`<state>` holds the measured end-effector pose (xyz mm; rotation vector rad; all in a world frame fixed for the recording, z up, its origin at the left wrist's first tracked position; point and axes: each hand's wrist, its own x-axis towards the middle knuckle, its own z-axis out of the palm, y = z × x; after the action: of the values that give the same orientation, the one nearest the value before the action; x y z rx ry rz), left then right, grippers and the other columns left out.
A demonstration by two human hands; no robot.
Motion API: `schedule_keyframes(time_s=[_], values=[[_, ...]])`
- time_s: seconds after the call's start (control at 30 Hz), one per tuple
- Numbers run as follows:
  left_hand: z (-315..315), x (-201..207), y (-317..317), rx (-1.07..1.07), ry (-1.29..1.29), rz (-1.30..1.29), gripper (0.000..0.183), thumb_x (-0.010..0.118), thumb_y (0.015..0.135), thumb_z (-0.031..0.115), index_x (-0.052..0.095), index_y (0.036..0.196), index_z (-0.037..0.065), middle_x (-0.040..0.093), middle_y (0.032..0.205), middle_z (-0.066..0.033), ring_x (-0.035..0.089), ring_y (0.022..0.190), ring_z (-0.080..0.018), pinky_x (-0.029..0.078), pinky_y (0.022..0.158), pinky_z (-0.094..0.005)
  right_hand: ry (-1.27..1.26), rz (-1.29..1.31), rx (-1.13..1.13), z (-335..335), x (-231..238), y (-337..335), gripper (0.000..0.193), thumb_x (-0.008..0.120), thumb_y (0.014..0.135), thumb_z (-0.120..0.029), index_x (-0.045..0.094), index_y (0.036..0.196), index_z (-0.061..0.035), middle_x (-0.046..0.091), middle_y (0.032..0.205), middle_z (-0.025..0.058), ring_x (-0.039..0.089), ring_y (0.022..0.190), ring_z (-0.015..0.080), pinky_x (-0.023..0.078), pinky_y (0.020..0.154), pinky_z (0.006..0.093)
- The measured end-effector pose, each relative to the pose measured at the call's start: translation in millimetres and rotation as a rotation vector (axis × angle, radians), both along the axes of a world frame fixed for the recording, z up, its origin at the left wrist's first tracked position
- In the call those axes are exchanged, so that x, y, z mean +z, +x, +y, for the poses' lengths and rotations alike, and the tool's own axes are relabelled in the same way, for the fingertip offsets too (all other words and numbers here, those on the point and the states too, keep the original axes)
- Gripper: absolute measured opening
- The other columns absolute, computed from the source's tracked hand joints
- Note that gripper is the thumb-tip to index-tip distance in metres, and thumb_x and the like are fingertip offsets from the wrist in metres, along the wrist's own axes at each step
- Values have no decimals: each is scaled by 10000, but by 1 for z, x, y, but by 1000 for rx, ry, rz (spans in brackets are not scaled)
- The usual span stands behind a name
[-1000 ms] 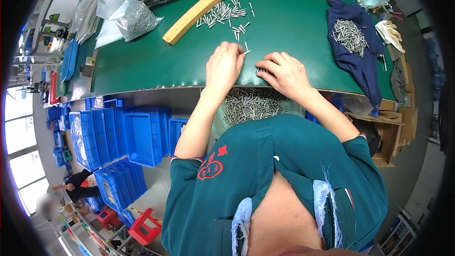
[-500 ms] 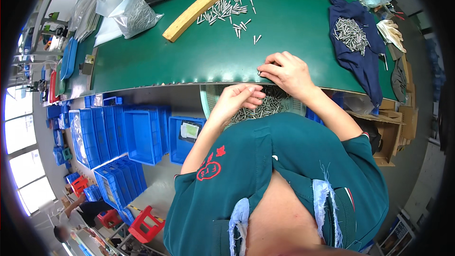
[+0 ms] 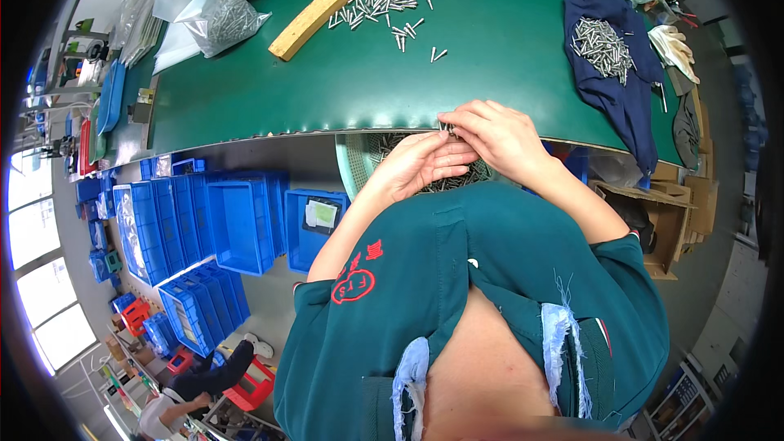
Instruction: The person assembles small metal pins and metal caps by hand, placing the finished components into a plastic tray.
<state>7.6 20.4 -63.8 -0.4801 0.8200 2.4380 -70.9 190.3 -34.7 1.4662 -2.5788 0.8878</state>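
At the table's near edge my right hand (image 3: 500,137) pinches small silvery metal pins (image 3: 446,126) between thumb and fingertips. My left hand (image 3: 423,163) lies just below it, palm turned up and fingers stretched out, the thumb close to those pins. Both hands are above a pale green perforated basket (image 3: 346,167) with many metal pins inside, partly hidden by my hands and shirt. Farther away on the green table (image 3: 327,98) lie a loose heap of metal pins (image 3: 376,4) and a few strays. Another pile of pins (image 3: 603,49) rests on a dark blue cloth (image 3: 592,102) at the right.
A wooden strip (image 3: 335,4) borders the far heap. At the back left stands a clear bag of pins (image 3: 224,20). Blue crates (image 3: 241,224) are stacked below left, and an open cardboard box (image 3: 657,233) sits below right. Another person (image 3: 196,396) is at the lower left.
My left hand has moved right and up, turning its palm upward beneath my right hand. The right hand keeps its pinch. The person at the lower left has changed position.
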Motion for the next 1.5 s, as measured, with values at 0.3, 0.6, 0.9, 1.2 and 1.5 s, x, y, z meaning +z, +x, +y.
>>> schedule_keyframes(time_s=[0.3,0.6,0.9,1.2,1.5], values=[[14,2,5,-11,-322,25,351,441,968,263,508,1143,-34,602,1096,-169,608,1025,-249,521,842,-335,1,-211,-41,3,1,4,327,610,803,-112,582,1125,-161,587,967,28,603,871,225,505,718,354],[15,9,2,52,-339,29,338,425,965,263,523,1119,-21,610,1068,-161,621,995,-231,528,803,-320,-60,-461,-44,2,2,0,367,593,817,-60,579,1178,-129,577,944,40,578,781,168,480,699,291],[0,23,-37,-14,-619,216,325,419,964,242,553,1084,-29,654,943,-156,666,868,-221,547,716,-276,-421,-863,-99,-11,-4,-21,330,590,859,-77,577,1189,-88,536,891,-45,448,729,12,379,622,163],[3,43,-33,22,-850,427,257,436,952,173,599,1011,-18,675,861,-96,657,819,-146,517,725,-264,-583,-988,-63,-11,11,-22,399,583,839,-55,528,1234,-58,539,904,-30,469,753,20,391,666,168],[3,55,-23,39,-1079,503,243,473,927,164,614,1019,-10,688,846,-106,671,821,-156,520,734,-285,-607,-930,-52,-13,18,-15,451,579,831,-43,474,1270,-31,539,925,-9,507,787,31,413,683,173]])
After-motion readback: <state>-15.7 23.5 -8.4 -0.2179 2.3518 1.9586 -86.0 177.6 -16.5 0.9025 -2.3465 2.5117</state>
